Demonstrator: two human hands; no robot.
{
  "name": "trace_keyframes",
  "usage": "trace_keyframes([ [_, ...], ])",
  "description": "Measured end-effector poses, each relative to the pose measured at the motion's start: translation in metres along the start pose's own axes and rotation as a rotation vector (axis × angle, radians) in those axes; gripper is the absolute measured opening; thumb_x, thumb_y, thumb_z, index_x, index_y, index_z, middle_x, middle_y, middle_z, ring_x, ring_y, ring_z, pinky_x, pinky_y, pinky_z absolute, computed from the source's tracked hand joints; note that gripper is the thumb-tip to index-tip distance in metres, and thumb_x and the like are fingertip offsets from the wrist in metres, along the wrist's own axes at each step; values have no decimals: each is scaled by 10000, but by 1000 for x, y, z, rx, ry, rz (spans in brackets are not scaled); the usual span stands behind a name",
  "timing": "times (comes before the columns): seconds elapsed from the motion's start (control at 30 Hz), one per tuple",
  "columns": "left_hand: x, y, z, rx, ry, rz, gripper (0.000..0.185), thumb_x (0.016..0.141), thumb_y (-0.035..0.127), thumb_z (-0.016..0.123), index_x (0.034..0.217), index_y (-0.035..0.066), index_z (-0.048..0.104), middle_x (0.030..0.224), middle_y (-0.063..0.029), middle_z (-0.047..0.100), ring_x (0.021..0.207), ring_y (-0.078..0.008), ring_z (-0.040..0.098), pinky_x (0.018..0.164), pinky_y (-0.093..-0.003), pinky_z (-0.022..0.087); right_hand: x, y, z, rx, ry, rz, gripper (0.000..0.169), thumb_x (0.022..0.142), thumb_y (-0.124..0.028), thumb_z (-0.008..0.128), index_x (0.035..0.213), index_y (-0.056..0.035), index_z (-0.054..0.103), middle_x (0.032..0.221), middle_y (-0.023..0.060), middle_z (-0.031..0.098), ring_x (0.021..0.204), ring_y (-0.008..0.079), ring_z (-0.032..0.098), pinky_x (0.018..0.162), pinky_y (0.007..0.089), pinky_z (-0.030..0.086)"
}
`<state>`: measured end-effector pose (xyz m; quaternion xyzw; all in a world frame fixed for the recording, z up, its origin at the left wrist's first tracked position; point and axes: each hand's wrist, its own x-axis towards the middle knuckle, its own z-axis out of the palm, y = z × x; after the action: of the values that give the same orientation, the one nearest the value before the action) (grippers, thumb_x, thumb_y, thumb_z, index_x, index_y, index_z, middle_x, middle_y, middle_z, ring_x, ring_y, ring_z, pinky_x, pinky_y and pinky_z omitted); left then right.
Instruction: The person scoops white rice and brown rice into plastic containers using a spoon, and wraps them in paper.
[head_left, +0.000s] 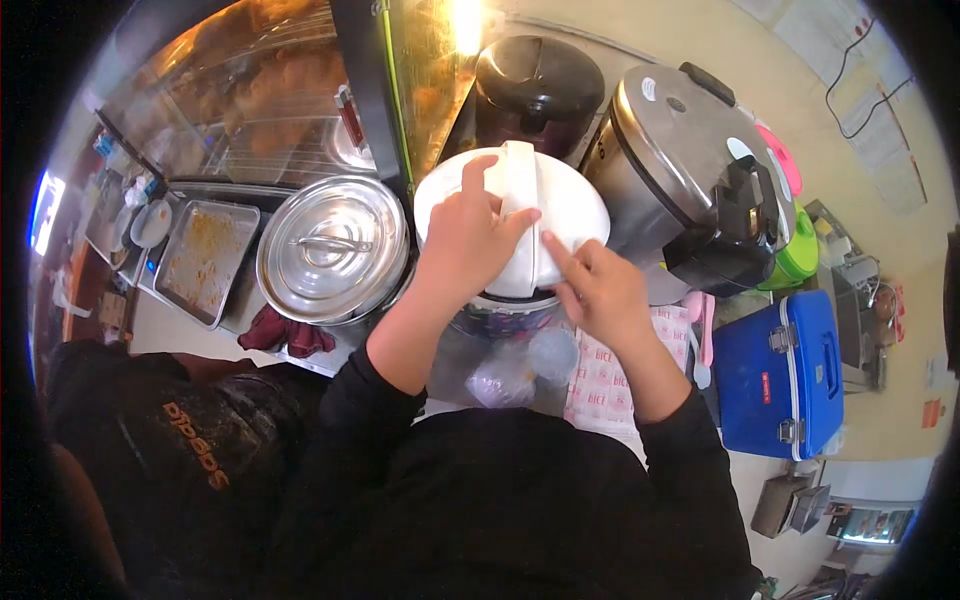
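Note:
A white lid (574, 199) with a raised white handle (519, 180) tops a rice cooker with a dark patterned body (491, 321). My left hand (469, 240) is over the left side of the lid, fingers apart, its thumb at the handle. My right hand (600, 289) points its index finger at the lid just right of the handle, with the thumb lower, near the lid's front edge. Neither hand grips anything visible. Knotted clear plastic bags (501, 379) lie in front of the cooker, beside printed pink-and-white paper sheets (600, 386).
Left stand a lidded steel pot (330, 247), a soiled metal tray (206, 259) and a maroon cloth (289, 331). Behind are a black cooker (540, 82) and a large steel rice cooker (675, 150). A blue cool box (780, 375) is right; another person (187, 442) stands close left.

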<state>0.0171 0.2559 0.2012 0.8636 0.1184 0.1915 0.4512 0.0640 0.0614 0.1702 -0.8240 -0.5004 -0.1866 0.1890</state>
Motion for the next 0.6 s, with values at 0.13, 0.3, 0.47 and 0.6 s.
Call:
trace_keyframes([
  [0.13, 11, 7, -26, 38, 347, 368, 530, 810, 136, 702, 1258, 1, 455, 968, -184, 650, 898, -270, 632, 808, -358, 476, 45, 12, -16, -129, 250, -3, 573, 712, -98, 695, 1267, -196, 592, 739, 38, 484, 599, 215, 543, 506, 337, 455],
  [0.3, -18, -8, -49, -427, 724, 462, 365, 902, -11, 569, 1250, -25, 460, 1033, -142, 625, 940, -175, 587, 836, -295, 458, 133, 35, -26, -197, 393, 205, 291, 858, -118, 605, 1142, -171, 639, 850, 122, 547, 737, 317, 595, 649, 406, 483],
  [0.47, -63, -48, -59, -344, 568, 538, 275, 923, -27, 508, 1196, -32, 470, 929, -124, 606, 841, -175, 575, 791, -304, 489, 205, 53, -24, -196, 342, 473, 268, 892, -90, 412, 941, 69, 623, 1010, 292, 586, 929, 436, 603, 821, 491, 485],
  [0.6, -99, -76, -43, -410, 336, 463, 214, 859, -79, 579, 1063, -28, 538, 888, -110, 613, 779, -174, 590, 719, -285, 474, 213, 85, -20, -336, 338, 408, 206, 856, -42, 461, 985, 49, 592, 959, 257, 592, 856, 385, 641, 751, 432, 533],
])
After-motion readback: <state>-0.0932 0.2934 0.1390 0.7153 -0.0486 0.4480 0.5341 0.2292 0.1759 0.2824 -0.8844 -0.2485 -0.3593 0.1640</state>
